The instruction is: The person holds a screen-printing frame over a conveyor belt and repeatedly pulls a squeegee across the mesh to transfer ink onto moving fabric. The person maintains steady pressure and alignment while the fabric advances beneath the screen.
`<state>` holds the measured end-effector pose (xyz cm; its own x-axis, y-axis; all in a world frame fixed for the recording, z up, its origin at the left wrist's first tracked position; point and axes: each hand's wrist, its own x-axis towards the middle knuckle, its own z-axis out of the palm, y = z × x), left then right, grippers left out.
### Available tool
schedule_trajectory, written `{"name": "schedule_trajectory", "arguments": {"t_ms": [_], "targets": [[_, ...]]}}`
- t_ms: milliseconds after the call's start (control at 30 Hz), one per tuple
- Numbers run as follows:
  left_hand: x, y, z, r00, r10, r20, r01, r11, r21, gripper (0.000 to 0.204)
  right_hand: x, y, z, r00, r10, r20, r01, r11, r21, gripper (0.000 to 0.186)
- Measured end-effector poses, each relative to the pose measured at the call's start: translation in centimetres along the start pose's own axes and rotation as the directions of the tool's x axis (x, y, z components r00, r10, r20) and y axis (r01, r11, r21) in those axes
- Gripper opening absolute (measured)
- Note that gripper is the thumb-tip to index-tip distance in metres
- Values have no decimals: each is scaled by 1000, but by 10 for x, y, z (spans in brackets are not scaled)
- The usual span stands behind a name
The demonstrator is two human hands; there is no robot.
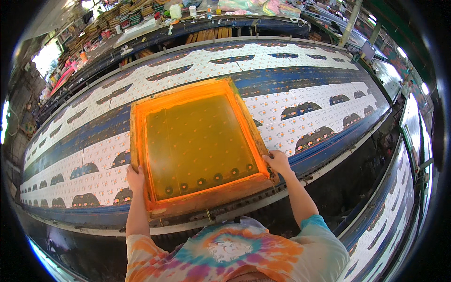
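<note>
A large screen printing frame point(197, 136) with an orange-stained wooden border and an olive-yellow mesh lies over the long printing table, tilted slightly in view. My left hand point(136, 178) is closed on its left side near the front corner. On the right side, my right hand point(278, 163) grips the frame near its front right corner. Small flower-like marks and a row of dark round spots show in the mesh. Under and around the frame lie white fabric pieces point(277, 105) printed with small orange flowers and cut with dark curved gaps.
The blue printing table point(324, 136) has a metal rail point(244, 205) along its near edge. Behind it stands a cluttered bench with stacked wooden frames point(101, 30), a white container point(175, 11) and plastic bags point(263, 5). Another table with printed fabric point(383, 221) is at right.
</note>
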<state>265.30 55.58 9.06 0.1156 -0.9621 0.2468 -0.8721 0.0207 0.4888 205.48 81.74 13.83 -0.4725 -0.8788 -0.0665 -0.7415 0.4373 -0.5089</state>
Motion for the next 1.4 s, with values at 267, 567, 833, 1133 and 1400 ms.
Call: {"name": "schedule_trajectory", "arguments": {"t_ms": [267, 567, 833, 1133, 1400], "targets": [[-7, 30, -2, 940, 336, -57, -312, 916, 251, 53, -1, -12, -6, 996, -27, -87, 27, 1000, -5, 56], [-49, 219, 3, 692, 696, 190, -654, 716, -243, 57, -42, -6, -57, 937, -32, -347, 39, 999, 14, 50], [-139, 385, 48, 396, 896, 202, -734, 441, -516, 56, -88, 68, -46, 989, -36, -141, 8, 980, -197, 41], [-251, 558, 105, 227, 965, 129, -748, 257, -612, 54, -127, 228, -156, 951, 134, -280, -161, 984, -76, 38], [-361, 680, 144, 79, 992, 100, -685, 127, -718, 52, -155, 328, -132, 859, -14, -512, -49, 993, -110, 50]]}}
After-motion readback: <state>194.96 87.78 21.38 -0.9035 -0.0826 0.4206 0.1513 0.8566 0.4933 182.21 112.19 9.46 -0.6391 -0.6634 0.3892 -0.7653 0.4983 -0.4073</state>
